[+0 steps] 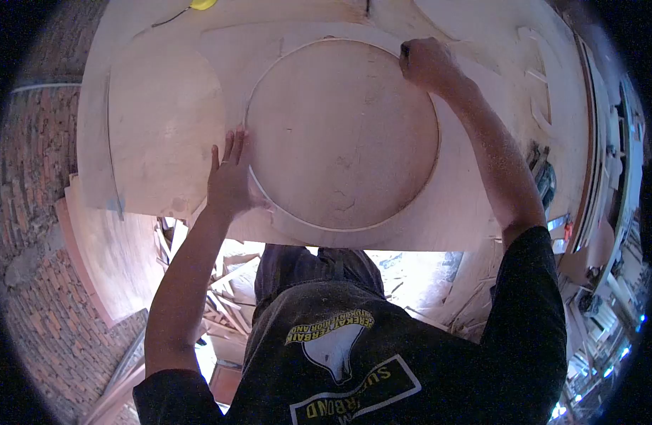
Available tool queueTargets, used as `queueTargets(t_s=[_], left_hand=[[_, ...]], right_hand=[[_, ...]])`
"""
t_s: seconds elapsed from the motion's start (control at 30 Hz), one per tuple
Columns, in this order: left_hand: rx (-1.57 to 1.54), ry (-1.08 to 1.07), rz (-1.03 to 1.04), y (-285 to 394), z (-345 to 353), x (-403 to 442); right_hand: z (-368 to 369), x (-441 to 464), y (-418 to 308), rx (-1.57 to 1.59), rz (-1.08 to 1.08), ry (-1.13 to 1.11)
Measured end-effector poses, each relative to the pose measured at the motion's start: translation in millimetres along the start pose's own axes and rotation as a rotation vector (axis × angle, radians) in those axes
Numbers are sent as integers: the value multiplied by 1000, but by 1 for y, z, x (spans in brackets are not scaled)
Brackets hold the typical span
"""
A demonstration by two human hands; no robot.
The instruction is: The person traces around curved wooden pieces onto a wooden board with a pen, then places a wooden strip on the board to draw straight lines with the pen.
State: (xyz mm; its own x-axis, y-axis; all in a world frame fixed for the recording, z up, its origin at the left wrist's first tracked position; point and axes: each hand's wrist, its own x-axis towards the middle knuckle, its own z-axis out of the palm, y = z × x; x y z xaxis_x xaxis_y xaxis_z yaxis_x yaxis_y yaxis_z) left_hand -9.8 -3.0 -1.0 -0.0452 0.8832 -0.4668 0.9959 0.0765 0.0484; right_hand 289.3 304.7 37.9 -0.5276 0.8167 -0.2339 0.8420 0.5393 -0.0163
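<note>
A round wooden disc (344, 134) lies flat on a plywood sheet (468, 177), with a thin pale line or strip running round its edge. My left hand (230, 177) rests at the disc's left edge, fingers apart and stretched out, the thumb pointing toward the lower rim. At the upper right of the rim, my right hand (425, 62) is closed, knuckles up. Something small and dark shows at its fingers, but I cannot make out what it is.
A yellow object (203, 4) with a dark thin end lies at the far edge. A dark tool (544, 177) sits at the right. Wood offcuts (230, 287) are piled below the table, and a brick wall (39, 156) stands on the left.
</note>
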Motion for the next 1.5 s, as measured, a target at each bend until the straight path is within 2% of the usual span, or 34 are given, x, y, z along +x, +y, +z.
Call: queueTargets(t_s=[0.2, 0.4, 0.77, 1.1, 1.3, 1.37, 1.5], left_hand=[[-35, 27, 18, -2, 2, -2], [-60, -16, -5, -2, -4, -2], [-147, 68, 38, -8, 7, -4], [-139, 50, 43, -8, 5, -2], [-96, 74, 63, -10, 10, 1], [-66, 66, 64, -9, 10, 1], [-61, 96, 95, -10, 11, 2]], right_hand=[[-10, 25, -24, -10, -135, 24], [0, 51, -43, 3, -250, 138], [-6, 62, -88, -116, -271, 81], [-4, 64, -126, -212, -321, 27], [-9, 59, -153, -102, -382, 9], [7, 64, -159, -72, -491, 61], [13, 57, -170, 53, -528, 140]])
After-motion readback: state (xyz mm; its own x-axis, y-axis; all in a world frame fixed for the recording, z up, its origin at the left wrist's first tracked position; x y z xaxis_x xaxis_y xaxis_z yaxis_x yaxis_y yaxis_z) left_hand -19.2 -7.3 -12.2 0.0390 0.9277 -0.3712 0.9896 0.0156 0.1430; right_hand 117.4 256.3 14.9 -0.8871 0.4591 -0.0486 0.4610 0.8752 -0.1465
